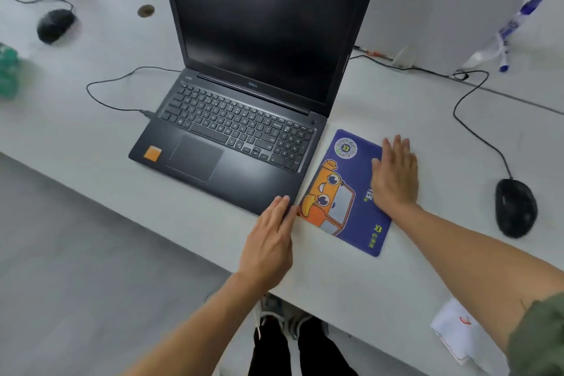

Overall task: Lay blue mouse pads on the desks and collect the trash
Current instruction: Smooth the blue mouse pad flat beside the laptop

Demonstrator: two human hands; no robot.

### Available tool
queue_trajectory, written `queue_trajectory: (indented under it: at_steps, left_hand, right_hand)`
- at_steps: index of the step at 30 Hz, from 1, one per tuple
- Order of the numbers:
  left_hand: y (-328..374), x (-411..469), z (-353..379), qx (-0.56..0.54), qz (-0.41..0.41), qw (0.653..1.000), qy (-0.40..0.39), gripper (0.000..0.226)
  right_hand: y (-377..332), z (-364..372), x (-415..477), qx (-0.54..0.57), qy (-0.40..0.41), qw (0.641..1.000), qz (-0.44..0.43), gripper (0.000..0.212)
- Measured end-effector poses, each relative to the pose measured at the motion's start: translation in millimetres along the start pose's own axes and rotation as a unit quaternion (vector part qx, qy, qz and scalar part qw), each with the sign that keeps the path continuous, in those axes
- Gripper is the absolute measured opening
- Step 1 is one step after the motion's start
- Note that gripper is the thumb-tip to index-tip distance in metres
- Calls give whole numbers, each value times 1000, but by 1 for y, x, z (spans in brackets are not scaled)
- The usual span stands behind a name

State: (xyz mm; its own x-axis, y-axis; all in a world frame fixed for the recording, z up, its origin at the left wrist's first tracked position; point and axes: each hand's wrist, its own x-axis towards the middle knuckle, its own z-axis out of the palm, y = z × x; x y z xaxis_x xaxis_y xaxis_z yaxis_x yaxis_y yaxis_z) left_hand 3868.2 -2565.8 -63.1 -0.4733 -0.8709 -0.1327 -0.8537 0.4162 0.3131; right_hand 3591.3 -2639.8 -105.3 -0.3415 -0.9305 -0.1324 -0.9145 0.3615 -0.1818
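Head view: pad is lying flat on the table, at 3 o'clock of the laptop, its left edge touching the laptop's near corner. Right hand is pressing the pad's right half, fingers straight. Left hand is resting flat, fingertips at that corner, holding nothing.

Risks, by my judgement: a push toward 9 o'clock would be buckling the pad against the laptop. Paper is lying at 5 o'clock by the right forearm, and a sweep could be knocking it off.
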Motion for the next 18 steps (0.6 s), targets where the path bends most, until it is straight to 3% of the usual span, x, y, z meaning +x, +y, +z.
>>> queue_trajectory:
  at_steps: [3, 8, 18]
  left_hand:
    - [-25, 5, -12, 33, -69, 997, -5, 53]
    - [-33, 8, -1, 81, -71, 994, -31, 63]
    - [-27, 3, 4, 155, -60, 982, -92, 70]
  right_hand:
    - [-54, 16, -42, 32, -15, 997, -63, 54]
    - [-122, 45, -80, 46, -30, 995, -84, 58]
    - [-39, 40, -108, 16, 10, 1000, -23, 56]
